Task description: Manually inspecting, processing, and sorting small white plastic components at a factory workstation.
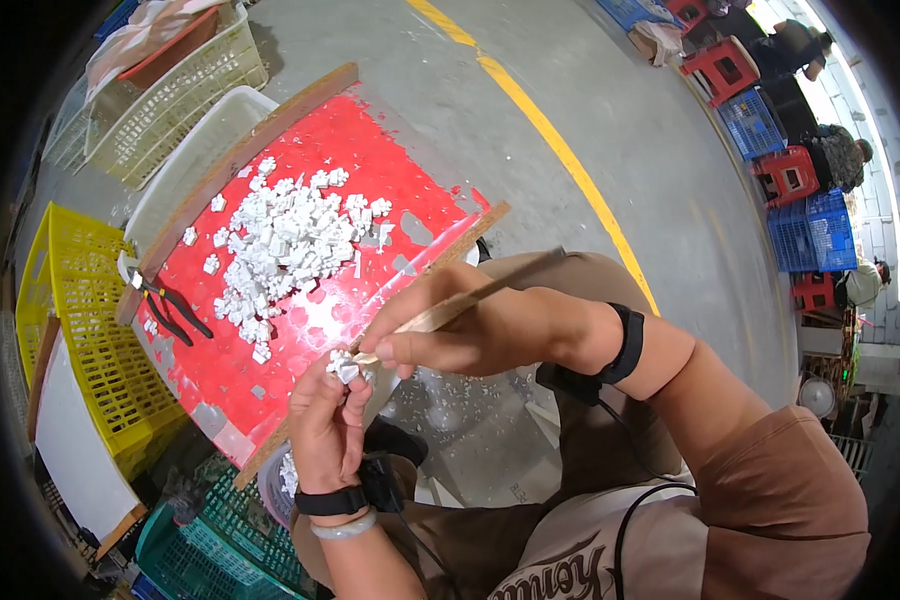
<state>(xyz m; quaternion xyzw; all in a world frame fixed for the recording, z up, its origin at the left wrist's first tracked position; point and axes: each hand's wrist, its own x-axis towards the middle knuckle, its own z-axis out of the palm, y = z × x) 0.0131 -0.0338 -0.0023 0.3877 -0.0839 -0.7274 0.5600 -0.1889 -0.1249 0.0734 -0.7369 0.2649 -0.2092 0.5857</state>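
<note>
My left hand [322, 425] pinches a small white knobbly piece [343, 366] between thumb and fingers, just past the near edge of the red-topped work board [365, 135]. In my right hand [470, 325] is a slim scraper-like tool [515, 277], with a tan wrapped grip and a dark flat bar sticking out toward the upper right. Its pale lower end meets the white piece; the exact contact is hidden by my fingers. A heap of similar white pieces [290, 235] covers the middle of the board. Pliers with black handles [173, 312] lie at its left side.
Wooden strips [260, 125] edge the board. Yellow [110, 340], cream [180, 95] and green baskets [225, 535] crowd the left. White scraps litter the floor [460, 410] below my hands. At the far right are red stools [720, 70], blue crates [813, 230] and other people.
</note>
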